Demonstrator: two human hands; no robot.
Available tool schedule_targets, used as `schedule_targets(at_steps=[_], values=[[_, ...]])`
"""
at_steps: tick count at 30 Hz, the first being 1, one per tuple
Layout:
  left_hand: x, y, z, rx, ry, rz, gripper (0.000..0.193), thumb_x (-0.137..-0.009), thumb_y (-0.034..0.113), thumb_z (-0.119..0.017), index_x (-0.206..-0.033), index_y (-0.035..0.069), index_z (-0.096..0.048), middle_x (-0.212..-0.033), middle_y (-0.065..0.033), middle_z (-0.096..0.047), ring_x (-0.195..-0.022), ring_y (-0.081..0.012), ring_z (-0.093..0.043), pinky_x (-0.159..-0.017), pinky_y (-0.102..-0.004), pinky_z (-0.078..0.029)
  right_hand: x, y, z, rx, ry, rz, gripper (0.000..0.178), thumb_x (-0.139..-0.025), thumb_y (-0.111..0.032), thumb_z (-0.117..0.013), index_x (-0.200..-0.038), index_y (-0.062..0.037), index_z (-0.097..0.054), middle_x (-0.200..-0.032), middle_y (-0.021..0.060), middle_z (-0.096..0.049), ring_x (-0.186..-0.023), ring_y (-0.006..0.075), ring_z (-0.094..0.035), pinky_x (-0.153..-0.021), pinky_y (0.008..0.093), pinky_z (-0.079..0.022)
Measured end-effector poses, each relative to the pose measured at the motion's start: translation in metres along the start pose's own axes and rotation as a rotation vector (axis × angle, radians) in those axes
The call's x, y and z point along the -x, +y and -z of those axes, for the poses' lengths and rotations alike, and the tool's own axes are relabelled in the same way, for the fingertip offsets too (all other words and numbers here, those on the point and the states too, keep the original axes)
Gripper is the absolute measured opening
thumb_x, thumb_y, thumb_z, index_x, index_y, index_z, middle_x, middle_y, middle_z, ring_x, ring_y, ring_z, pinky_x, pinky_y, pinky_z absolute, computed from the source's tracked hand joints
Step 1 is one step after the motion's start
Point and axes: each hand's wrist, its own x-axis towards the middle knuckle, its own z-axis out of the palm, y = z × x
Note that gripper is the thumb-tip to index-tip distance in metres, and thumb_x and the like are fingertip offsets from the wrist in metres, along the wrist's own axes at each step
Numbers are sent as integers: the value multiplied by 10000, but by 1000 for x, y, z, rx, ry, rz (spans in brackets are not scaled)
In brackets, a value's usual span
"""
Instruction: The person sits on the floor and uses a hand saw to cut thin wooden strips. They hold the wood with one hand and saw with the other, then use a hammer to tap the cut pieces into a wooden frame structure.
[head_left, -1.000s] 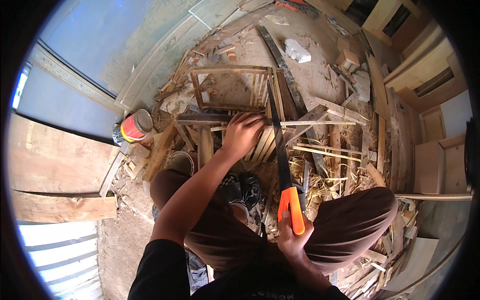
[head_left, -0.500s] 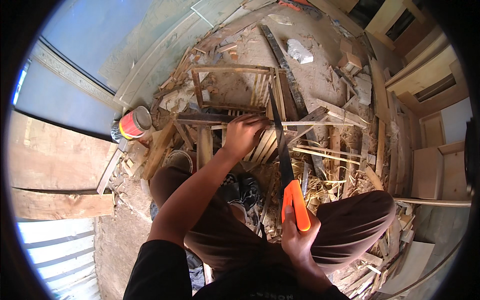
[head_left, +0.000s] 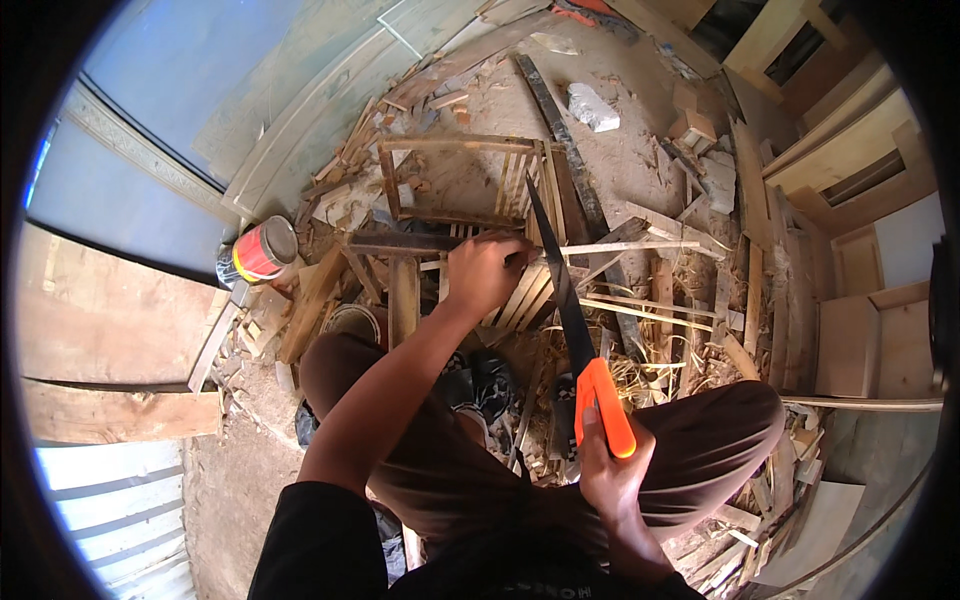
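My right hand point(head_left: 617, 470) is wrapped round the orange handle of a handsaw point(head_left: 607, 405). Its dark blade slants up and away to the left, crossing a thin wooden strip point(head_left: 640, 246). Over the strip's left part, my left hand point(head_left: 488, 270) is closed, pressing it against a dark wooden bar point(head_left: 405, 243); its fingertips are partly hidden. Just right of those fingers the blade meets the strip. Beyond the hands stands a slatted wooden frame point(head_left: 455, 143). Whether the teeth have cut in is too small to tell.
Scrap wood and shavings point(head_left: 690, 300) lie to the right. A red-and-black bucket point(head_left: 264, 250) stands at the left, and a white block point(head_left: 593, 107) lies on the far ground. Unfinished wooden cabinets point(head_left: 850, 345) line the right side. My bent knees flank the work.
My right hand has shifted slightly to the right with the saw, and its blade tip has dropped left and nearer. My left hand stays on the strip.
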Motion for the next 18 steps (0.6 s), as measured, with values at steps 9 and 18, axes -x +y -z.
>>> schedule_targets(at_steps=[9,18], values=[[0,3,-1,36,58,25,62,-881,168,-756,-912,157,-809,-975,-55,-782,-897,-296,-739,-751,-410,-588,-39,-2,3,-150,3,-38,307,-1013,-157,-647,-769,25,-611,-607,-25,-528,-561,46,-450,-495,270,-341],[-1,0,-7,6,81,-51,66,-870,146,-735,-907,125,-786,-937,-61,-769,-910,-295,-729,-781,-415,-577,-31,37,-6,-200,-16,55,372,-1083,-240,-591,-784,-24,-542,-578,-22,-465,-483,59,-409,-448,258,-315]])
